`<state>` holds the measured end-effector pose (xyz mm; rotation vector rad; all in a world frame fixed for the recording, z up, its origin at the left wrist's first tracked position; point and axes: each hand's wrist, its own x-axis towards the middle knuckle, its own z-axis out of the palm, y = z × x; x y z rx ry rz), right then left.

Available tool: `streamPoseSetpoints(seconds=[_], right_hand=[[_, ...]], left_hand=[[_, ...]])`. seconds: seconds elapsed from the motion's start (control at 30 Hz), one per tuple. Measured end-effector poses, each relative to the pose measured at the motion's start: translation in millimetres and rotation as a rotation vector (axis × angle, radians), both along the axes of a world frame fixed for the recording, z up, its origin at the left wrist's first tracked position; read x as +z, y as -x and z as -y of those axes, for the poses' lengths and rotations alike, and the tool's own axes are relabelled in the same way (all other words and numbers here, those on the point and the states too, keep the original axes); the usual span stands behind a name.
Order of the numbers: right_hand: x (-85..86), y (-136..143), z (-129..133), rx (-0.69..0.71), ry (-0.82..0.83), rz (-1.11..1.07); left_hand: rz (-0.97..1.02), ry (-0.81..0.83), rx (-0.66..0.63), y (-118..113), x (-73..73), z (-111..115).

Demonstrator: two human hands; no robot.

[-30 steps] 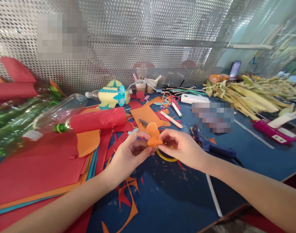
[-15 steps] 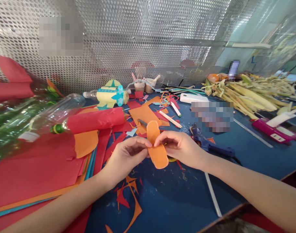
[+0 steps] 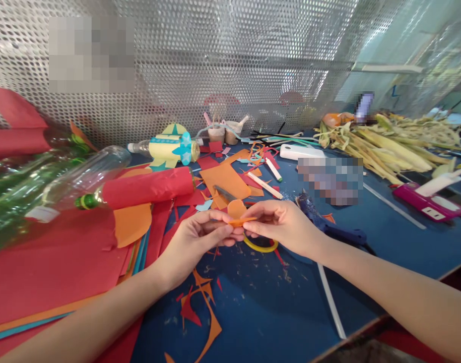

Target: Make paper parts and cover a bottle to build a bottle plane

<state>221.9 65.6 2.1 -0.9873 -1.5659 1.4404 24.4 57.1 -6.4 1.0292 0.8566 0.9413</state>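
Observation:
An orange paper cutout (image 3: pixel 237 209) with rounded ends is held between both hands above the blue table, bent across its middle so its near part shows almost edge-on. My left hand (image 3: pixel 200 239) pinches its left side between thumb and fingers. On the right side, my right hand (image 3: pixel 277 227) grips it the same way. Just beneath the hands lies a pair of scissors, a yellow handle (image 3: pixel 261 247) showing on the near side and a dark blade (image 3: pixel 223 192) beyond; its middle is hidden.
Left are stacked coloured sheets (image 3: pixel 56 262), a red-wrapped bottle (image 3: pixel 149 187) and clear bottles (image 3: pixel 82 174). Orange paper (image 3: pixel 224 179) and scraps lie beyond the hands. A blue glue gun (image 3: pixel 339 232), a white stick (image 3: pixel 331 302) and dried husks (image 3: pixel 392 146) are to the right.
The orange cutout, broad and nearly flat before, is now folded across its middle, its near half tipped up towards edge-on. More of the yellow scissor handle shows.

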Motion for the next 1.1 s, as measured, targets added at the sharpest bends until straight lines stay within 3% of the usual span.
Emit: streamPoseSetpoints(seconds=[0.43, 0.87, 1.1], right_hand=[[0.5, -2.6, -0.4, 0.014, -0.080, 0.032], [-5.5, -0.6, 2.9, -0.107, -0.186, 0.140], [-3.7, -1.3, 5.5, -0.107, -0.291, 0.149]], left_hand=[[-0.002, -0.034, 0.033, -0.1, -1.3, 0.8], [0.011, -0.031, 0.035, 1.1, -1.4, -0.5], [-0.165, -0.230, 0.126, -1.5, 1.8, 3.0]])
